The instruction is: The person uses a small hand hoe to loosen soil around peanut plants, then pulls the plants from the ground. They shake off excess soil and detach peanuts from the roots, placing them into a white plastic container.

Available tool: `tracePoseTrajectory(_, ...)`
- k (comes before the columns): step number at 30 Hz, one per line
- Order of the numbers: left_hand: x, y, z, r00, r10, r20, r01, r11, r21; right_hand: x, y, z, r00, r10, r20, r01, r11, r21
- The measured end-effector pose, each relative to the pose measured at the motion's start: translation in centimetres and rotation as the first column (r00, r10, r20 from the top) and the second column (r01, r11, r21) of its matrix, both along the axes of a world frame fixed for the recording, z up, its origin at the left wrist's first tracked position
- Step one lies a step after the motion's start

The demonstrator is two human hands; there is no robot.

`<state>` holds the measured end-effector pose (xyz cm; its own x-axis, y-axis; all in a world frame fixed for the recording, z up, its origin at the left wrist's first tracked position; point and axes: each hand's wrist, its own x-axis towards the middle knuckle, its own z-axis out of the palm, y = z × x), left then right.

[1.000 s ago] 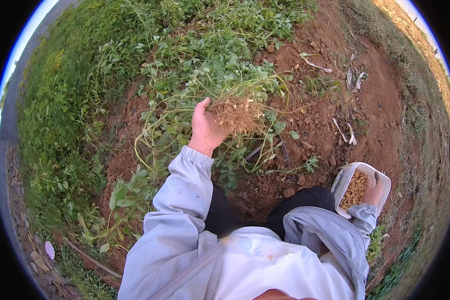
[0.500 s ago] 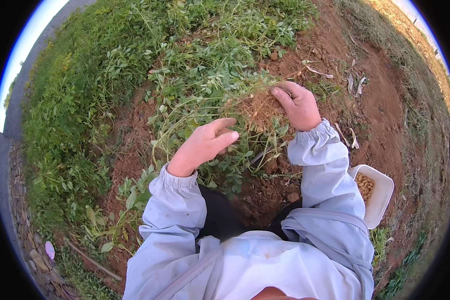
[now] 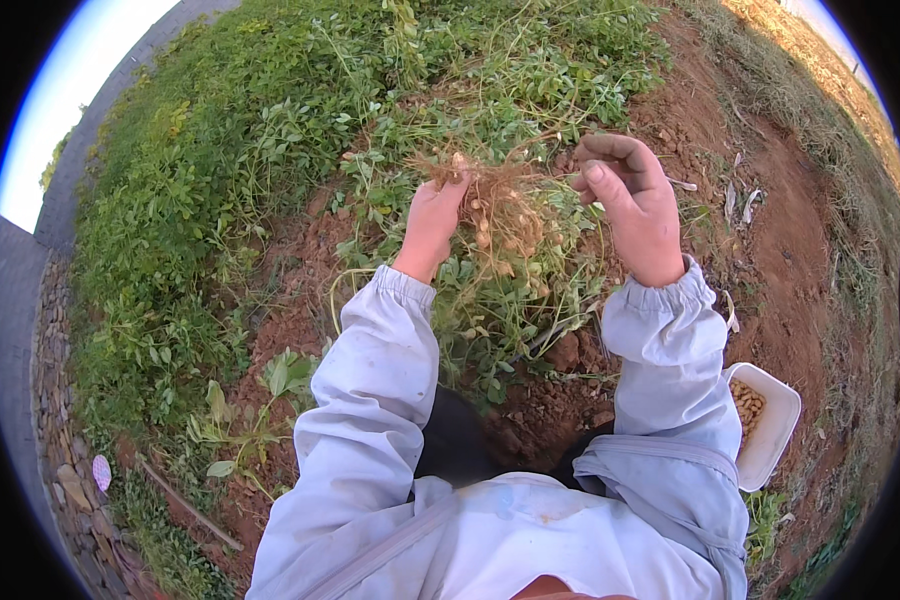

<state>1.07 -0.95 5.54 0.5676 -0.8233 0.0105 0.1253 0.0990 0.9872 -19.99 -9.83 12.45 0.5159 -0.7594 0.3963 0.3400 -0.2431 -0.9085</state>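
Note:
Pale peanut pods (image 3: 483, 238) hang among the tangled brown roots of a pulled peanut plant (image 3: 510, 205). My left hand (image 3: 435, 222) is closed on the root clump from its left side, thumb up at the roots. Leafy green stems trail below the clump toward my knees. Just right of the roots, my right hand (image 3: 630, 205) is held up with its fingers loosely bent and the thumb apart from them; nothing shows in it. A white tub (image 3: 773, 425) with loose peanuts (image 3: 746, 408) in it stands beside my right forearm.
Dense green peanut plants (image 3: 170, 240) cover the ground on the left and far side. Reddish bare soil (image 3: 780, 270) runs along the right. Dry husks (image 3: 750, 205) lie there. A stick (image 3: 192, 508) lies at lower left, near a stone edging (image 3: 70, 485).
My left hand has moved up and taken hold of the root clump, which is now turned with its pods showing. My right hand has come off the roots, slightly up and right.

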Motion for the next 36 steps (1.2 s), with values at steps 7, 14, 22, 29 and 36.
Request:
tracePoseTrajectory(7, -2.1, 0.6, -2.2, 0.868, 0.112, -0.484, -0.188, 0.976, -0.111, 1.9, 5.5, -5.4, 0.905, -0.068, -0.42, -0.075, 0.947, -0.314)
tracePoseTrajectory(14, -5.2, 1.3, -1.2, 0.941, 0.03, -0.336, -0.1, 0.976, -0.193, 3.7, 4.5, -8.0, 0.805, -0.274, -0.526, -0.03, 0.867, -0.498)
tracePoseTrajectory(22, -2.9, 0.5, -4.5, 0.888, 0.442, -0.129, -0.46, 0.856, -0.237, -0.2, 4.7, -10.3, 0.705, 0.127, -0.698, -0.229, 0.972, -0.054)
tracePoseTrajectory(29, -3.0, -0.2, -5.1, 0.914, 0.372, 0.163, -0.339, 0.92, -0.198, -1.9, 8.1, -6.3, 0.859, 0.36, -0.364, -0.379, 0.925, 0.018)
tracePoseTrajectory(36, -4.5, -0.3, -6.5, 0.738, 0.283, 0.613, -0.158, 0.955, -0.251, 4.5, 2.8, -1.0, 0.761, -0.235, -0.605, -0.119, 0.866, -0.486)
